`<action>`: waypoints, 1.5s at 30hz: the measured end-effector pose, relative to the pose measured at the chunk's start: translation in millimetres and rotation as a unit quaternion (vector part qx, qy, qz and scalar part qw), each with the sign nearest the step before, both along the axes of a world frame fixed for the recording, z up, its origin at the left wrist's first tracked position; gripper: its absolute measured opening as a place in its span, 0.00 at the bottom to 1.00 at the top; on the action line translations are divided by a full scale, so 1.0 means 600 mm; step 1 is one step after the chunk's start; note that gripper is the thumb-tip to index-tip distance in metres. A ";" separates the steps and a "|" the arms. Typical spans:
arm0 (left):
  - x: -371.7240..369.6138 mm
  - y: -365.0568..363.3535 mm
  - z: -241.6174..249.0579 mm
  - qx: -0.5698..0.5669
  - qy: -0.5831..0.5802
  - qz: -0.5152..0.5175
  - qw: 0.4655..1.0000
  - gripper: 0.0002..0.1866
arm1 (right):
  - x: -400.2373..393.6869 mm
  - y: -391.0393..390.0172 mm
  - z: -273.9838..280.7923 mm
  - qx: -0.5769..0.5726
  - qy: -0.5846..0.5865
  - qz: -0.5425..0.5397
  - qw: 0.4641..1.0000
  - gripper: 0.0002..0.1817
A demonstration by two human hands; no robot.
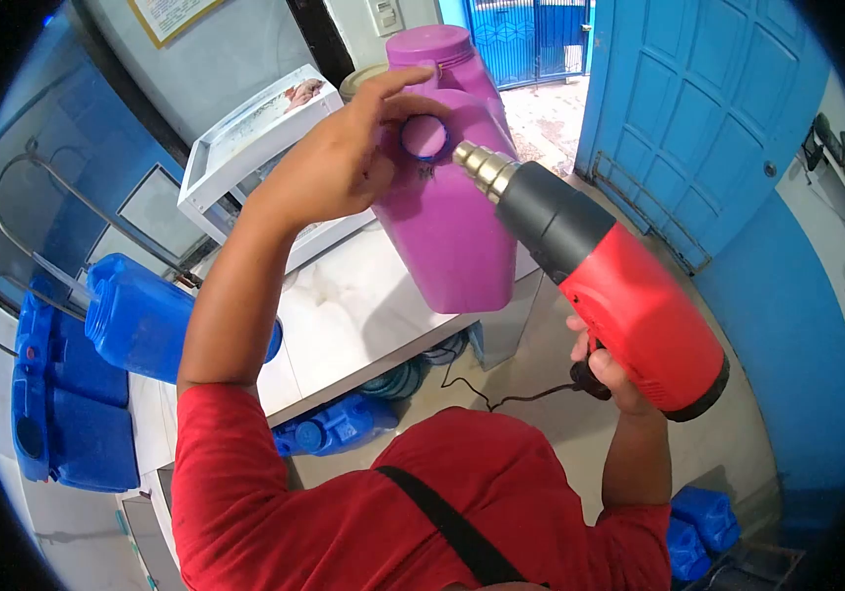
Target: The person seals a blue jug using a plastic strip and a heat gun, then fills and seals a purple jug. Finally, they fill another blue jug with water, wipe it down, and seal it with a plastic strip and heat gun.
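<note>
A purple plastic jug (457,256) stands on the white counter, and a blue ring circles its pink round cap (426,136). My left hand (339,163) curls its fingers and thumb around the left side of that cap, apparently gripping the jug there; part of the fingertips is hidden. In my right hand (612,372) is the grip of a red and black heat gun (644,310). Its stepped metal nozzle (487,169) points at the cap from the right, a short distance away. A dark cord hangs from the gun's lower end.
Another purple jug (432,47) stands behind. Left are a white framed box (257,128), a blue water jug (142,315) and further blue containers (78,424). The white counter's edge (383,362) runs before me; a blue door (708,118) stands right.
</note>
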State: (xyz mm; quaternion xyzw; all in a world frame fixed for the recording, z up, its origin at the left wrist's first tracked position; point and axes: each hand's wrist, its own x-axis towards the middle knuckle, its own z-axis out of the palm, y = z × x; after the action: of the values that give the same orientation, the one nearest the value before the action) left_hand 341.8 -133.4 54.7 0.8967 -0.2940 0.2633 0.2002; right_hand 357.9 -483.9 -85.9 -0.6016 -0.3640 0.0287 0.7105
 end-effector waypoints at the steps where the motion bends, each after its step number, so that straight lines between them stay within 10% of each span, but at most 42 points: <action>1: -0.010 0.000 0.003 -0.008 -0.001 0.029 1.000 0.45 | -0.002 -0.001 0.003 0.012 0.020 -0.010 1.000 0.21; 15: -0.029 -0.002 0.018 0.104 -0.086 0.062 0.989 0.41 | -0.003 0.016 -0.003 -0.004 0.108 0.035 0.994 0.22; 24: -0.058 -0.023 0.027 0.027 0.053 0.130 0.990 0.33 | 0.018 -0.017 -0.045 -0.005 0.093 0.086 0.992 0.25; 30: -0.038 -0.096 0.037 0.157 0.031 0.409 0.898 0.21 | 0.037 -0.002 -0.024 0.057 0.116 0.087 0.988 0.28; 34: -0.018 -0.068 0.037 0.323 -0.076 0.170 0.928 0.19 | 0.060 -0.041 -0.076 0.063 0.124 0.102 0.985 0.31; 38: -0.034 -0.101 0.049 0.212 -0.099 0.254 0.939 0.19 | 0.061 -0.059 -0.093 0.097 0.147 0.118 0.977 0.35; 40: -0.031 -0.108 0.059 0.260 0.075 0.403 0.874 0.22 | 0.058 -0.063 -0.100 0.115 0.157 0.105 0.975 0.36; 43: -0.029 -0.091 0.064 0.358 -0.061 0.234 0.902 0.21 | 0.055 -0.074 -0.109 0.140 0.172 0.079 0.972 0.37; 45: -0.028 -0.123 0.078 0.304 0.058 0.355 0.882 0.21 | 0.057 -0.085 -0.119 0.150 0.179 0.065 0.970 0.37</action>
State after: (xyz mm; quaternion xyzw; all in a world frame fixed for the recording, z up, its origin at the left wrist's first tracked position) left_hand 324.9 -207.0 101.5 0.9717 -0.0090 0.1616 -0.1722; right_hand 392.2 -534.8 -157.2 -0.4480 -0.2694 0.1276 0.8429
